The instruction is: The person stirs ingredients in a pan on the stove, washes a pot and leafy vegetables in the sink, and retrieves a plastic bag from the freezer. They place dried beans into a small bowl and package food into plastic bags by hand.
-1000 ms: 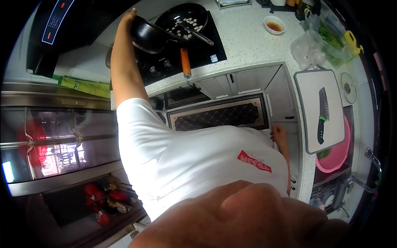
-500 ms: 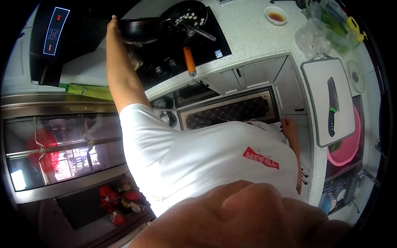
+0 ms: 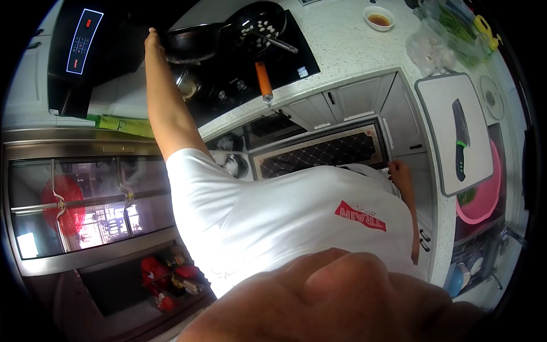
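Observation:
At upper left my left hand [image 3: 152,41] reaches over the stove, its fingers closed at the left end of a black pan [image 3: 191,44]; the exact grip is partly hidden. The pan is raised over the hob. Beside it on the right, a black wok [image 3: 245,23] holds several small white pieces [image 3: 265,26]. A metal-handled utensil [image 3: 279,43] rests in the wok. An orange handle [image 3: 263,78] sticks out towards the stove's front; what it joins is lost in the dark. My right hand [image 3: 400,173] hangs low by my waist near the cabinets, loosely curled, fingers slightly apart, holding nothing visible.
On the right counter lie a cutting board [image 3: 450,148] with a knife [image 3: 460,142] and several plastic bags [image 3: 430,45]. A bowl of brown liquid [image 3: 379,19] stands at the back. A pink basin [image 3: 494,188] sits by the sink. The range hood [image 3: 80,62] overhangs upper left.
The view has shifted slightly. The black pan's right rim sits a little higher against the wok. My left hand keeps its hold, and my right hand stays low.

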A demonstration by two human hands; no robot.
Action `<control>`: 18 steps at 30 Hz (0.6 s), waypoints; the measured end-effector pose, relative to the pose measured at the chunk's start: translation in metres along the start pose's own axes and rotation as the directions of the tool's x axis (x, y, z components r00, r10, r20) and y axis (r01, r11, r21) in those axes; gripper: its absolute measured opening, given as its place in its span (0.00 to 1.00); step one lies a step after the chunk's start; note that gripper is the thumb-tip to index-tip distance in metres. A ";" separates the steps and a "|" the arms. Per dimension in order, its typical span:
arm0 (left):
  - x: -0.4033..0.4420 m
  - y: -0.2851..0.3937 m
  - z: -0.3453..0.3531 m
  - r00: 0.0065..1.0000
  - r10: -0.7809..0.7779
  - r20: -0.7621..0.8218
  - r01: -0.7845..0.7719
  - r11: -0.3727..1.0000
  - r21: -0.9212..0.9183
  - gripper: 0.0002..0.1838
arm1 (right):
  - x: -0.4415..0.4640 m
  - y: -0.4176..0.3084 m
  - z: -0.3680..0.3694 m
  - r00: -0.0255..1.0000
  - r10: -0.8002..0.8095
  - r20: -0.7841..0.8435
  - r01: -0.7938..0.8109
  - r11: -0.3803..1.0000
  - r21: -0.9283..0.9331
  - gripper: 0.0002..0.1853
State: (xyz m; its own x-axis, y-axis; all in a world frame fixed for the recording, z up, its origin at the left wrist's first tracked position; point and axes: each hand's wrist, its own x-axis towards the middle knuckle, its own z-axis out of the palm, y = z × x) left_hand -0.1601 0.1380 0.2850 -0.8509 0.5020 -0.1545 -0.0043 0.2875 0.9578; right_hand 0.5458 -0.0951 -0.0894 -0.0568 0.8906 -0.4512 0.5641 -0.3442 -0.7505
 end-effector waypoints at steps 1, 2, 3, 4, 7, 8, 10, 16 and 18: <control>-0.001 0.000 0.000 1.000 0.002 0.001 -0.002 1.000 -0.003 0.36 | -0.002 0.001 0.000 1.000 -0.002 -0.004 0.002 1.000 -0.004 0.14; -0.003 0.001 0.003 1.000 0.005 0.005 -0.005 1.000 -0.007 0.36 | -0.003 0.002 -0.001 1.000 -0.006 -0.010 0.006 1.000 0.002 0.14; -0.005 0.002 0.005 1.000 0.009 0.007 -0.009 1.000 -0.011 0.36 | -0.005 0.003 -0.001 1.000 -0.010 -0.016 0.010 1.000 0.008 0.14; -0.007 0.003 0.007 1.000 0.013 0.013 -0.013 1.000 -0.018 0.36 | -0.006 0.004 -0.001 1.000 -0.015 -0.023 0.015 1.000 0.013 0.14; -0.017 0.004 0.016 0.998 0.044 0.038 -0.043 0.998 -0.039 0.36 | -0.008 0.010 -0.001 1.000 -0.009 -0.023 0.010 0.999 0.042 0.14; -0.020 0.006 0.023 0.997 0.050 0.055 -0.047 0.998 -0.052 0.36 | -0.009 0.013 0.000 0.999 -0.015 -0.033 0.017 0.999 0.043 0.14; -0.033 0.008 0.040 0.992 0.081 0.095 -0.073 0.994 -0.086 0.36 | -0.011 0.019 0.002 0.998 -0.025 -0.057 0.028 0.998 0.047 0.13; -0.131 -0.002 0.117 0.886 0.240 0.397 -0.138 0.953 -0.269 0.29 | -0.030 0.008 -0.008 1.000 0.014 0.028 -0.022 0.947 0.321 0.12; -0.168 -0.013 0.151 0.766 0.290 0.574 -0.090 0.932 -0.351 0.26 | -0.035 -0.005 -0.020 0.992 -0.110 0.065 0.066 0.879 0.472 0.11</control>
State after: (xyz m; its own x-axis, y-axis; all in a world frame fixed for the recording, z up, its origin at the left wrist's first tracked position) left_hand 0.0625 0.1736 0.2621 -0.3517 0.9359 0.0199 -0.1117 -0.0631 0.9917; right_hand 0.5612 -0.1187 -0.0597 -0.1723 0.9017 -0.3966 0.1034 -0.3838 -0.9176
